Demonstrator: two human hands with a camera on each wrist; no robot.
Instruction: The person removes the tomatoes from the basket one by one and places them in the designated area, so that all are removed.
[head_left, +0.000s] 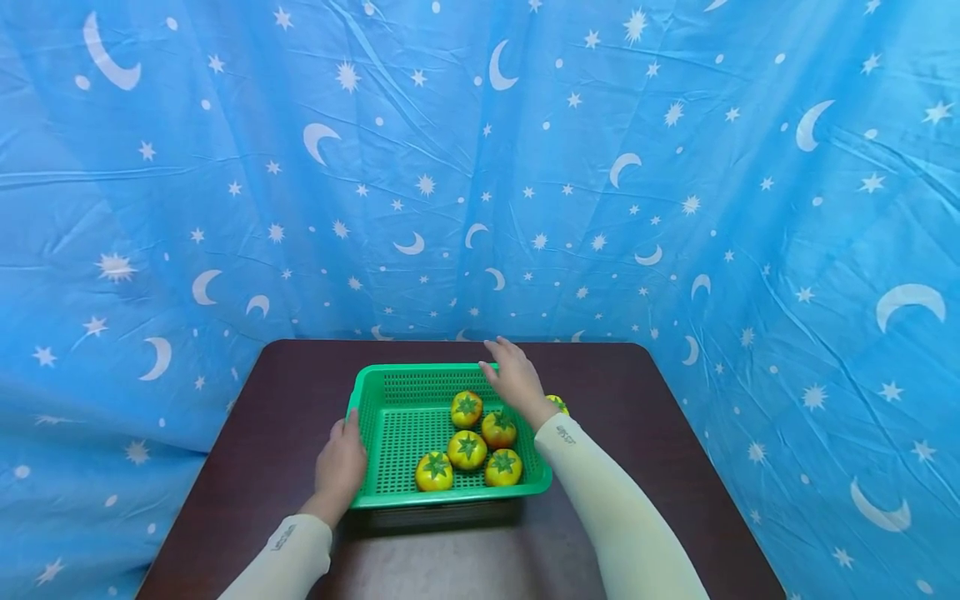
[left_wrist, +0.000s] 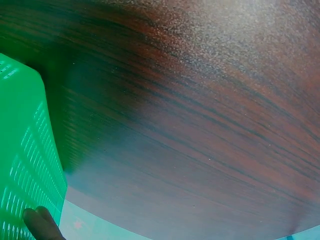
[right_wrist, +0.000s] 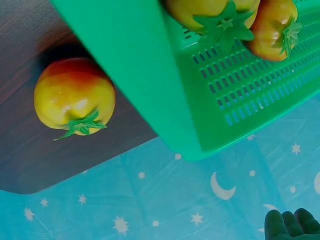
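Observation:
A green plastic basket (head_left: 408,417) stands over the table with several yellow-and-red tomatoes (head_left: 467,450) grouped in its right half, each with a green leafy top. My left hand (head_left: 341,462) holds the basket's left side; in the left wrist view its fingertips (left_wrist: 40,222) touch the slotted outer wall. Over the far right corner of the basket, my right hand (head_left: 517,379) is spread with straight fingers, nothing in it. One more tomato (right_wrist: 75,97) lies on the table just outside the basket's right wall; in the head view my right wrist partly hides it.
The dark wood-grain table (head_left: 285,433) has rounded far corners. A blue curtain (head_left: 450,183) with white moons and stars hangs behind it and along both sides. Light sleeves (head_left: 615,508) cover both forearms.

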